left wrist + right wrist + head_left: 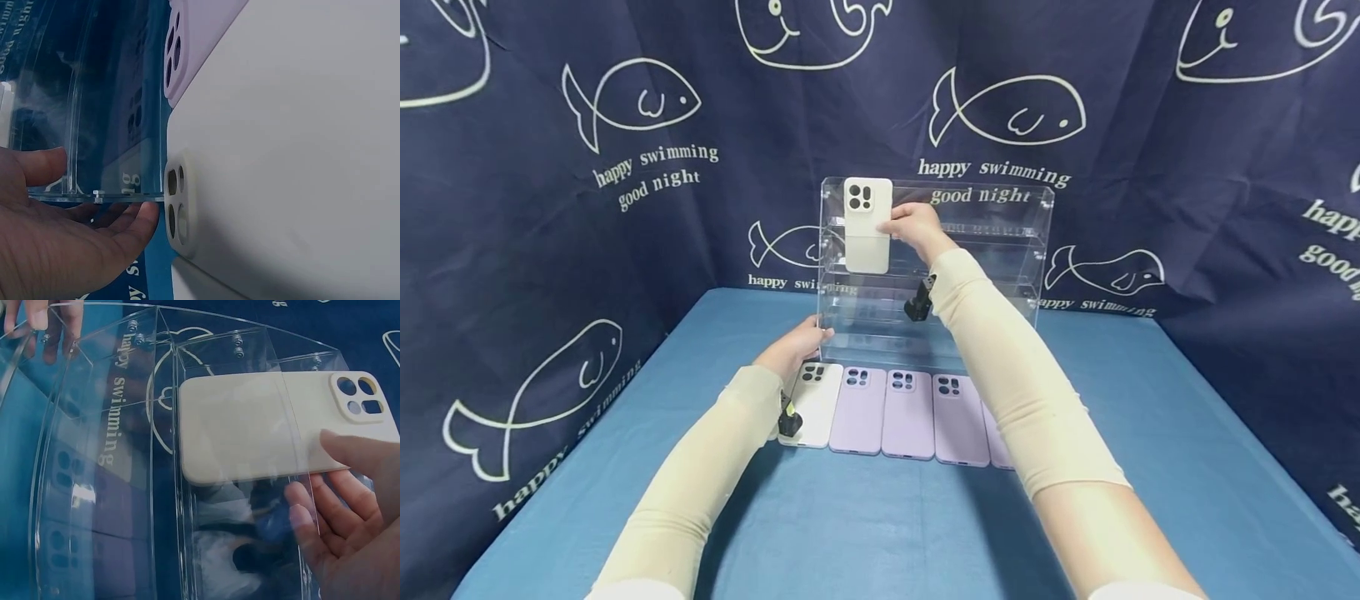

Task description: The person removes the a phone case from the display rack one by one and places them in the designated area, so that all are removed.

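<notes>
A cream phone case stands upright in an upper tier of the clear acrylic display rack, at its left end. Its lower part sits behind the tier's clear front strip. My right hand pinches the case's right edge, thumb on its back face and fingers curled at its edge. Down at the rack's left side, my left hand grips the side panel between thumb and fingers. Close below that hand lies a white phone case, partly covered by the wrist camera.
Several purple phone cases lie in a row on the blue tablecloth in front of the rack, the rightmost partly hidden by my right arm. Behind stands a navy curtain printed with fish.
</notes>
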Demonstrator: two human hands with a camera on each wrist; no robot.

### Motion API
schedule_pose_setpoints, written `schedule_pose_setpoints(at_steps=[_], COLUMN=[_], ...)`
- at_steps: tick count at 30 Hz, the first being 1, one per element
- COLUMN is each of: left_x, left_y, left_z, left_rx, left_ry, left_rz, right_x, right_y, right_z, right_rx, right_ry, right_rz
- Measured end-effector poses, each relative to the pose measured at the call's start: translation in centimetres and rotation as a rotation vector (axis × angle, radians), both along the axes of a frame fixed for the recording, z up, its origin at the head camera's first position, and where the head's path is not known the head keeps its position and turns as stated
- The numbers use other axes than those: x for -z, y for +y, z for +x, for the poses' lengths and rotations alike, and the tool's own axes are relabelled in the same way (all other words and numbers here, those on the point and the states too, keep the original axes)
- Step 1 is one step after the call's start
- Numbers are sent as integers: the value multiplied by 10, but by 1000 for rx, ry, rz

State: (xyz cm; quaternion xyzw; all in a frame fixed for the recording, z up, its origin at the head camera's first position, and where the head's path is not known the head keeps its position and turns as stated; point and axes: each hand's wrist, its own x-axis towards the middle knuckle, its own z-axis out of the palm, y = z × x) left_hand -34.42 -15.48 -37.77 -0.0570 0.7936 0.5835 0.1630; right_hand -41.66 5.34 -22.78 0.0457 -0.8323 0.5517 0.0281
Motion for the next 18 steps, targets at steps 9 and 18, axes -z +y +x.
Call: schedule_pose_setpoints(at_steps=[9, 18], left_x=[3, 0], left_y=[2, -1], left_z=[1, -4], left_rx=[4, 8], left_ry=[-16, -3], left_rz=[-5, -6], right_x=[2, -6], right_y=[1, 5], right_z=[-2, -5], right_rx=[-56, -112], right_ry=[-37, -71], right_rz=[114, 17])
